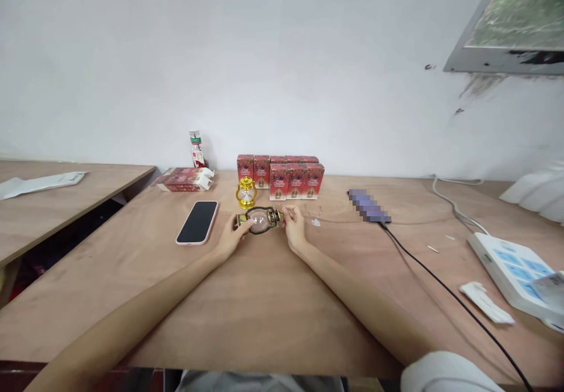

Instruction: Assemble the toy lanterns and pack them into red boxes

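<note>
A small bronze-coloured lantern [261, 220] with a clear glass middle lies on its side between my hands, just above or on the table. My left hand [233, 234] is closed around its base end, the thumb resting against the glass. At the lantern's top end, the fingers of my right hand [294, 227] pinch the cap or its ring; the exact part is too small to make out. Just behind stands a shiny gold lantern [247, 193], upright and untouched.
Red printed boxes [296, 181] stand in rows behind; flattened red boxes [185, 179] lie left, near a bottle [197, 150]. A pink-edged phone [197, 223] lies left. Right are a blurred-screen phone [369, 206] on a black cable [434, 268], a white power strip [515, 268] and crumpled tissue [485, 302].
</note>
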The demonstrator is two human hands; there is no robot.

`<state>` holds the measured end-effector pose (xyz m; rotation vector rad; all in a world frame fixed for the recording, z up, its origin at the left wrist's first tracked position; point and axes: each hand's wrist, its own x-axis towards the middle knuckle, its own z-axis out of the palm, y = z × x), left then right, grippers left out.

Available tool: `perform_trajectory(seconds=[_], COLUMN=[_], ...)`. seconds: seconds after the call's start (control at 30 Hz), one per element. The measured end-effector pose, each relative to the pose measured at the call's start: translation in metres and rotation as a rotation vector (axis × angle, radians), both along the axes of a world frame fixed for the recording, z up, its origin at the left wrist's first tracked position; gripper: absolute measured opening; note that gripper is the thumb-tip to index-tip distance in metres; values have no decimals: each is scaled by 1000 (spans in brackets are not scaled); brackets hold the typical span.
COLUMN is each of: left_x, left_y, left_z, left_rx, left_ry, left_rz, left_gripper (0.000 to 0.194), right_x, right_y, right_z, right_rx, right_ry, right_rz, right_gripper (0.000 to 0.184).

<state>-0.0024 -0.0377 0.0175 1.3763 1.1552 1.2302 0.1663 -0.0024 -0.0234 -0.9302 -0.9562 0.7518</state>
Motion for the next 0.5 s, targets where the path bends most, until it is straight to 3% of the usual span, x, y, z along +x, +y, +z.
perform_trajectory(seconds=[0.5], left_x=[-3], left_y=[2], left_z=[3], left_rx=[-22], left_ry=[-32], left_rz=[34], left_gripper=[48], right_x=[1], right_y=[-2], right_z=[-2], right_rx=[-13], right_ry=[133], right_rz=[-7], right_gripper=[31])
